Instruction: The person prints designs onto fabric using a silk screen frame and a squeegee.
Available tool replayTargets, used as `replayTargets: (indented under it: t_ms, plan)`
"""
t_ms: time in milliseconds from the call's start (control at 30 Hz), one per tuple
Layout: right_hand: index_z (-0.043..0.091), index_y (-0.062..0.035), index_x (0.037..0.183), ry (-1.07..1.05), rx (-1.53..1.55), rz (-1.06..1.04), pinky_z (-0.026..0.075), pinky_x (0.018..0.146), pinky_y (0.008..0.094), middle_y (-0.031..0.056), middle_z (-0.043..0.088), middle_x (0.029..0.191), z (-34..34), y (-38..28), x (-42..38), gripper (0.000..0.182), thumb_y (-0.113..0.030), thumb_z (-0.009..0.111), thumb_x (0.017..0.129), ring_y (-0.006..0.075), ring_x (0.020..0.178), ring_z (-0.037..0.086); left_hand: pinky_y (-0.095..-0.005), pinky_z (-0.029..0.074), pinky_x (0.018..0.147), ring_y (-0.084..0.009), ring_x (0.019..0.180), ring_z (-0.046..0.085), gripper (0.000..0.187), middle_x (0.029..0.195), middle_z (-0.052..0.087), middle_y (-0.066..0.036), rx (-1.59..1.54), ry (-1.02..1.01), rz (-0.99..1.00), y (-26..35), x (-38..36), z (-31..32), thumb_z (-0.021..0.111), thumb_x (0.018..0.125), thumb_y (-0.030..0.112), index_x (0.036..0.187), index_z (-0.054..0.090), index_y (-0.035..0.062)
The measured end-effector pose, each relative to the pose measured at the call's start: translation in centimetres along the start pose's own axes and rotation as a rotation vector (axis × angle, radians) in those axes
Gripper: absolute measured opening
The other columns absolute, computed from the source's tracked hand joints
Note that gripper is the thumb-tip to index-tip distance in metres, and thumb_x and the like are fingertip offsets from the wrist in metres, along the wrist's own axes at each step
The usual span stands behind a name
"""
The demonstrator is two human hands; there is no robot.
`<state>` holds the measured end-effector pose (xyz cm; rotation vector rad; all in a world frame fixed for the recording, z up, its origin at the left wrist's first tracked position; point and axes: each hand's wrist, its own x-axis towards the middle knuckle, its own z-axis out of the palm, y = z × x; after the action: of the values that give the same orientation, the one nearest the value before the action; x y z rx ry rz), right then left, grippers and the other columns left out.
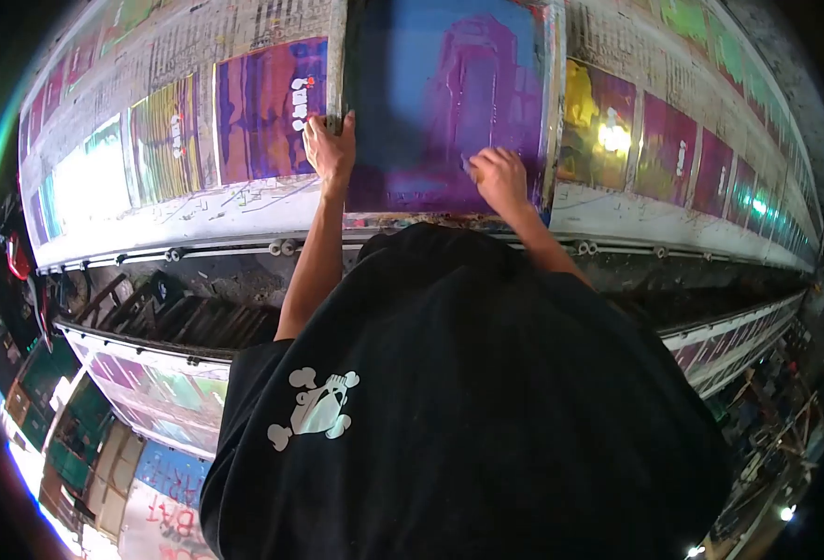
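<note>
A printing screen [412,103] with blue mesh and wet purple ink lies on the long table in front of me. My left hand [331,149] is closed around the screen's left frame bar, thumb on the inner side. Over the lower right of the mesh, my right hand [500,183] is curled closed. A small bit of something shows at its fingertips, too little to name. Purple ink [477,75] forms a tall smeared patch above that hand. Beside the screen on the left lies a purple and orange printed panel [267,112] with white lettering.
More coloured printed panels [164,140] run along the table both ways, including a yellow and purple one [598,121] on the right. A metal rail [234,249] follows the near edge. Behind me stands another table with prints [150,392].
</note>
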<state>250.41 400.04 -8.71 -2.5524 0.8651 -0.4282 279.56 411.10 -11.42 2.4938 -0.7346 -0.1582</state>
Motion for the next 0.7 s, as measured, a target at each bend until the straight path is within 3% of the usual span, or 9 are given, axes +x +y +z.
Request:
replayTargets:
  t_ms: [133,233,333,433,467,500,533,567,700]
  plan:
    - [0.074,-0.0108,0.082,0.078,0.023,0.201,0.046,0.088,0.0409,0.0031,0.065,0.081,-1.5,1.4,-3.3,0.008,-0.018,0.073,0.081,0.0274,0.087,0.061,-0.0495,0.044,0.091,-0.0376,0.106,0.057,0.051,0.104,0.060,-0.019,0.037,-0.034,-0.030,-0.5,0.1,0.4,0.073,0.083,0.046,0.103,0.058,0.0015]
    - [0.076,-0.0139,0.088,0.474,-0.249,0.490,0.044,0.095,0.0403,0.0045,0.069,0.086,-2.9,6.1,-4.0,0.012,-0.022,0.077,0.079,0.0258,0.095,0.061,-0.0495,0.043,0.092,-0.0379,0.107,0.057,0.052,0.106,0.062,-0.019,0.058,-0.026,0.029,-1.9,0.7,1.5,0.068,0.086,0.049,0.105,0.060,0.0016]
    - [0.076,-0.0036,0.088,0.270,0.325,1.038,0.047,0.096,0.0440,0.0203,0.072,0.098,-0.9,10.8,-4.5,0.050,-0.046,0.085,0.063,0.0357,0.103,0.065,-0.0519,0.042,0.092,-0.0424,0.105,0.056,0.053,0.103,0.061,-0.024,0.067,-0.004,0.064,-2.0,0.5,2.2,0.063,0.089,0.049,0.103,0.059,-0.0015]
    - [0.074,0.0024,0.091,0.290,0.433,1.050,0.050,0.093,0.0450,0.0255,0.070,0.102,-5.1,14.1,-4.1,0.063,-0.054,0.081,0.063,0.0395,0.104,0.066,-0.0518,0.045,0.088,-0.0407,0.102,0.059,0.054,0.102,0.065,-0.024,-0.071,0.005,0.181,2.5,-1.8,3.1,0.063,0.090,0.050,0.102,0.061,-0.0026]
    - [0.073,0.0025,0.092,0.211,0.425,1.036,0.051,0.092,0.0450,0.0269,0.070,0.104,-8.3,16.0,-4.4,0.064,-0.054,0.079,0.065,0.0395,0.103,0.066,-0.0510,0.048,0.082,-0.0403,0.091,0.062,0.054,0.091,0.066,-0.022,-0.004,-0.089,0.004,6.1,-3.1,4.1,0.062,0.090,0.050,0.103,0.063,-0.0024]
    - [0.071,0.0029,0.093,0.307,0.312,1.027,0.051,0.093,0.0459,0.0276,0.069,0.102,-10.8,17.2,-4.4,0.062,-0.053,0.077,0.067,0.0414,0.100,0.067,-0.0513,0.048,0.074,-0.0406,0.081,0.063,0.053,0.079,0.064,-0.022,-0.356,0.103,0.183,5.5,-3.4,9.5,0.062,0.091,0.050,0.099,0.063,-0.0033]
    - [0.070,0.0032,0.095,0.401,0.195,1.021,0.051,0.095,0.0468,0.0284,0.069,0.100,-13.3,18.5,-4.4,0.060,-0.051,0.075,0.069,0.0433,0.097,0.067,-0.0534,0.047,0.073,-0.0417,0.080,0.061,0.051,0.080,0.063,-0.023,-0.220,0.060,0.124,8.9,-5.0,10.0,0.064,0.089,0.046,0.094,0.061,-0.0045]
    - [0.070,0.0032,0.095,0.304,0.386,0.942,0.052,0.094,0.0479,0.0294,0.068,0.101,-7.9,28.6,-4.9,0.061,-0.050,0.076,0.066,0.0444,0.098,0.067,-0.0556,0.045,0.072,-0.0428,0.079,0.060,0.048,0.080,0.062,-0.024,-0.081,0.009,0.073,12.5,-6.8,10.3,0.066,0.087,0.042,0.088,0.060,-0.0058]
    - [0.073,-0.0024,0.083,0.257,0.084,0.826,0.057,0.080,0.0470,0.0252,0.070,0.090,-14.9,35.5,-9.4,0.047,-0.047,0.073,0.069,0.0394,0.089,0.070,-0.0510,0.043,0.089,-0.0408,0.102,0.055,0.046,0.103,0.059,-0.022,-0.171,0.087,0.111,19.4,-12.8,16.9,0.064,0.090,0.041,0.105,0.057,-0.0024]
